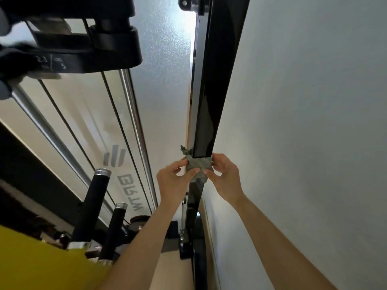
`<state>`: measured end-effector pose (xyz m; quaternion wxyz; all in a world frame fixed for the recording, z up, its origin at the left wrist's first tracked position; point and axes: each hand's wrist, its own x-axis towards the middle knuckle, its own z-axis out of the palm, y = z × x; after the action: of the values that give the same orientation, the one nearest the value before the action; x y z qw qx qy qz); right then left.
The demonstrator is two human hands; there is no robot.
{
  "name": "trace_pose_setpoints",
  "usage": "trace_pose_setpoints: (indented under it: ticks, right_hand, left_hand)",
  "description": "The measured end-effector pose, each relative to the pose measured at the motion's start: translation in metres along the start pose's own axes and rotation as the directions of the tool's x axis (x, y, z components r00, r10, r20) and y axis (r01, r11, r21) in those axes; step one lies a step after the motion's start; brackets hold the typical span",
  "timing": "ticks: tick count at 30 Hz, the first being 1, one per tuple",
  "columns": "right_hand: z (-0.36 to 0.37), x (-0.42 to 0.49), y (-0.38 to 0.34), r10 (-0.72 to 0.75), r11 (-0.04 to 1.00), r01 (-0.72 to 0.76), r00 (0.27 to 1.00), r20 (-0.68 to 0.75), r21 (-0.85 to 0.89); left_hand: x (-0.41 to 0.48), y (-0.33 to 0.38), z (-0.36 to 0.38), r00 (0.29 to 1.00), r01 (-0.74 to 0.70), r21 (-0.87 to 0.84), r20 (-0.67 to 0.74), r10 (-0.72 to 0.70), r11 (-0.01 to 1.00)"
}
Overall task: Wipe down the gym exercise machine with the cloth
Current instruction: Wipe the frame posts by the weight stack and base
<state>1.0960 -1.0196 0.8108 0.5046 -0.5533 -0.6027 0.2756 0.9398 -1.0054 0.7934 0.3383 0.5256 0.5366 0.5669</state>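
A crumpled grey-green cloth (198, 166) is wrapped against the glossy black upright post (211, 84) of the gym machine, close to the wall. My left hand (173, 181) pinches the cloth's left side with thumb and fingertips. My right hand (224, 176) pinches its right side. Both hands hold the cloth around the post, which runs on below them towards the floor.
A white wall (303, 122) is right beside the post. Left of it are chrome guide rods (134, 114), thin cables, a black weight block (88, 51) marked 5, two black handles with chrome caps (92, 204), and my yellow top (37, 266).
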Motion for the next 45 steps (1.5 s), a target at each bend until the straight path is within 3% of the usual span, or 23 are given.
trace_pose_setpoints:
  ticks: [5, 12, 20, 25, 39, 45]
  right_hand:
    - [0.012, -0.012, 0.034, 0.04, 0.999, -0.039, 0.999, 0.025, -0.038]
    - [0.03, -0.025, 0.074, 0.182, 0.971, -0.171, 0.982, 0.05, -0.164]
    - [0.055, -0.043, 0.115, 0.308, 0.95, -0.304, 0.95, 0.048, -0.076]
    - [0.065, -0.048, 0.141, 0.38, 0.925, -0.379, 0.923, 0.059, -0.033]
    - [0.096, -0.072, 0.227, 0.426, 0.905, -0.423, 0.897, 0.116, -0.052]
    - [0.109, -0.083, 0.271, 0.405, 0.914, -0.403, 0.903, 0.145, -0.044]
  left_hand:
    - [-0.012, -0.031, 0.0, 1.0, 0.01, 0.147, 0.017, -0.012, 0.989]
    - [-0.029, -0.074, 0.006, 0.992, 0.102, 0.172, 0.061, -0.114, 0.98]
    - [-0.045, -0.117, 0.019, 0.969, 0.226, 0.249, 0.044, -0.244, 0.942]
    - [-0.052, -0.143, 0.022, 0.969, 0.216, 0.241, 0.063, -0.237, 0.946]
    - [-0.08, -0.232, 0.046, 0.901, 0.417, 0.244, 0.017, -0.433, 0.876]
    - [-0.095, -0.28, 0.06, 0.899, 0.429, 0.206, -0.008, -0.437, 0.879]
